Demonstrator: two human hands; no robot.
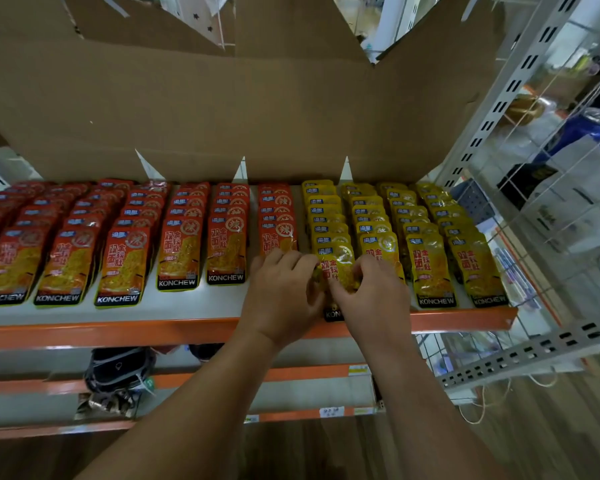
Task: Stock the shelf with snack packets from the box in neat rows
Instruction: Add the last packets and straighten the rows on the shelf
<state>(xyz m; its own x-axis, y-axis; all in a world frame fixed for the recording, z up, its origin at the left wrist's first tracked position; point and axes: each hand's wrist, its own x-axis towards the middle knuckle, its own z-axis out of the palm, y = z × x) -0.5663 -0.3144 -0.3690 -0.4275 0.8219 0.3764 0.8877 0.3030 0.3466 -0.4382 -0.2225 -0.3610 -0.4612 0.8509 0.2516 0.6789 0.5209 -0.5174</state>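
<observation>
Together, the left hand [284, 296] and right hand [373, 299] gripped a glossy yellow snack packet [338, 273] with curled fingers [293, 259] at the front of its row on the orange-edged white shelf [187, 311], beside red packets [181, 251].

This is a shop aisle. A metal shelf [201, 313] with an orange front edge [118, 336] carries many copies of one product in rows running from near to far: red packets [181, 252] on the left, yellow packets [430, 268] on the right, all printed KONCHEW. Lower shelves [291, 374] have the same orange edges, with small price labels [331, 412] stuck on them. A slotted grey upright [520, 77] stands at the right beside a wire mesh panel [551, 188], with more packaged goods behind it. Brown cardboard [222, 116] backs the shelf.
</observation>
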